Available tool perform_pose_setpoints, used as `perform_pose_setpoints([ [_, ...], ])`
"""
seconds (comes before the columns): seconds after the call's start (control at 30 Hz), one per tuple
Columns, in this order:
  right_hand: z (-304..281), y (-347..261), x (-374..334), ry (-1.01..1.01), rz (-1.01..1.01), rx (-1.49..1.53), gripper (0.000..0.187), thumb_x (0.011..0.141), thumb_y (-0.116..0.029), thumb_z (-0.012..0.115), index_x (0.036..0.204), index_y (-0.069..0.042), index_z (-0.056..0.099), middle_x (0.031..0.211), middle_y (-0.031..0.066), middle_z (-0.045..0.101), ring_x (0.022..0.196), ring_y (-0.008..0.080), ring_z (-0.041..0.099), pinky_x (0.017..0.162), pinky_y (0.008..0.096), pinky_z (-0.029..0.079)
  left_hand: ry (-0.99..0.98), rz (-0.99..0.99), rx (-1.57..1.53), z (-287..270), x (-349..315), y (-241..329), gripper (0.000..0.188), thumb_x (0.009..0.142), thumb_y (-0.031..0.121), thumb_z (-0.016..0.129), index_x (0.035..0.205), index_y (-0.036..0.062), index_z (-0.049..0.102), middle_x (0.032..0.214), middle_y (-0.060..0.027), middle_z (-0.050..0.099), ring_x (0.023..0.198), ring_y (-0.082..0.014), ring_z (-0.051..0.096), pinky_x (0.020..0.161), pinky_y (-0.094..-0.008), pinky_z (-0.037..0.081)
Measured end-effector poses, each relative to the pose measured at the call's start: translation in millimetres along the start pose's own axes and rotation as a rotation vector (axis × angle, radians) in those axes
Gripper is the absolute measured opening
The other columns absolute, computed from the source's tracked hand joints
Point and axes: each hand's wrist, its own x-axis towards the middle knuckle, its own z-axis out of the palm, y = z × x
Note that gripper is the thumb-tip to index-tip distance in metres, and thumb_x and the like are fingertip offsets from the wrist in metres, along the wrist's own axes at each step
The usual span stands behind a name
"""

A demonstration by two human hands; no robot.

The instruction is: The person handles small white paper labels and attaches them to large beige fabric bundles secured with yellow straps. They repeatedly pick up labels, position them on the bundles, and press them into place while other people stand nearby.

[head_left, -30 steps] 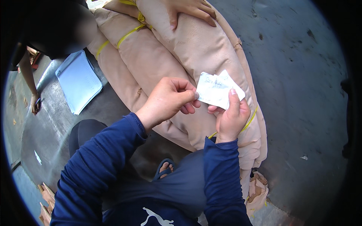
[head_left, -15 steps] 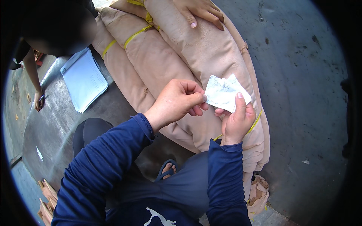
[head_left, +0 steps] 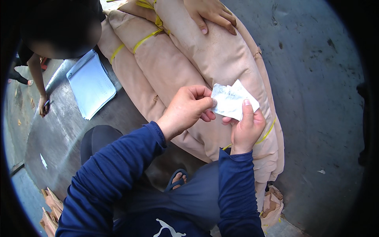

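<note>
Several small white paper slips (head_left: 232,102) with handwriting lie fanned together between my hands, above tan rolls of leather-like sheet (head_left: 169,65). My right hand (head_left: 250,129) grips the slips at their lower right, thumb on top and fingers underneath. At their left edge, my left hand (head_left: 186,106) pinches a slip between thumb and forefinger. Yellow ties (head_left: 147,38) bind the rolls. Another person's hand (head_left: 213,15) rests on the rolls at the top.
At the left, a person's hand (head_left: 44,106) holds a pen beside a stack of white paper (head_left: 91,87). A dark metal surface (head_left: 312,91) stretches along the right. Tan scraps (head_left: 272,205) lie below the rolls. My sandalled foot (head_left: 177,180) shows underneath.
The slips have shifted slightly left and tilted between my hands. My left hand still pinches their left edge. The view has moved a little.
</note>
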Motion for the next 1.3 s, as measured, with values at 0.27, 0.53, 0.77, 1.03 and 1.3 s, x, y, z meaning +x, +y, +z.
perform_pose_setpoints([
  [0.27, 4.2, 0.7, -1.4, 0.007, 0.004, 0.007, 0.032, 0.098, -0.019, 0.047, 0.097, 0.010, 0.062, 0.075, 0.0135, 0.068, 0.050, 0.0152, 0.062, 0.042, 0.0248, 0.050, 0.052, -0.021, 0.000, -0.9, 0.3, 1.9, 0.008, 0.086, 0.009, 0.059, 0.087, 0.0008, 0.060, 0.076, -0.0053, 0.063, 0.063, -0.0124, 0.063, 0.059, -0.0244, 0.052],
  [0.53, 3.7, 2.9, -2.5, -0.040, 0.039, -0.006, 0.034, 0.099, -0.021, 0.046, 0.099, 0.009, 0.063, 0.077, 0.0127, 0.068, 0.053, 0.0152, 0.063, 0.046, 0.0247, 0.051, 0.116, 0.018, 0.016, -0.9, 0.7, -0.3, 0.009, 0.086, 0.009, 0.059, 0.087, 0.0002, 0.060, 0.075, -0.0063, 0.064, 0.061, -0.0127, 0.063, 0.057, -0.0240, 0.052],
  [0.77, 0.3, 4.9, 4.0, -0.082, 0.118, 0.074, 0.028, 0.098, -0.017, 0.044, 0.108, 0.006, 0.058, 0.094, 0.0166, 0.068, 0.070, 0.0228, 0.068, 0.061, 0.0310, 0.057, 0.372, 0.196, 0.114, -30.3, 16.3, 20.5, 0.010, 0.085, 0.008, 0.058, 0.086, -0.0009, 0.062, 0.073, -0.0064, 0.064, 0.058, -0.0124, 0.062, 0.053, -0.0231, 0.049],
  [1.03, -20.3, 7.7, -14.1, -0.144, 0.296, 0.332, 0.017, 0.085, 0.001, 0.040, 0.092, 0.002, 0.055, 0.101, 0.0244, 0.064, 0.092, 0.0328, 0.065, 0.086, 0.0432, 0.055, 0.658, 0.307, 0.101, -85.9, 45.9, 41.9, 0.009, 0.085, 0.010, 0.056, 0.082, 0.0021, 0.057, 0.073, -0.0060, 0.060, 0.056, -0.0162, 0.063, 0.052, -0.0267, 0.051],
  [1.3, -69.0, -18.0, -44.7, 0.079, 0.353, 0.357, 0.014, 0.087, -0.006, 0.040, 0.088, -0.003, 0.054, 0.070, 0.0083, 0.054, 0.050, 0.0120, 0.044, 0.045, 0.0255, 0.036, 0.339, 0.162, -0.024, -38.3, 20.8, 54.9, 0.006, 0.085, 0.008, 0.058, 0.086, 0.0029, 0.055, 0.074, -0.0062, 0.060, 0.061, -0.0162, 0.064, 0.056, -0.0267, 0.053],
])
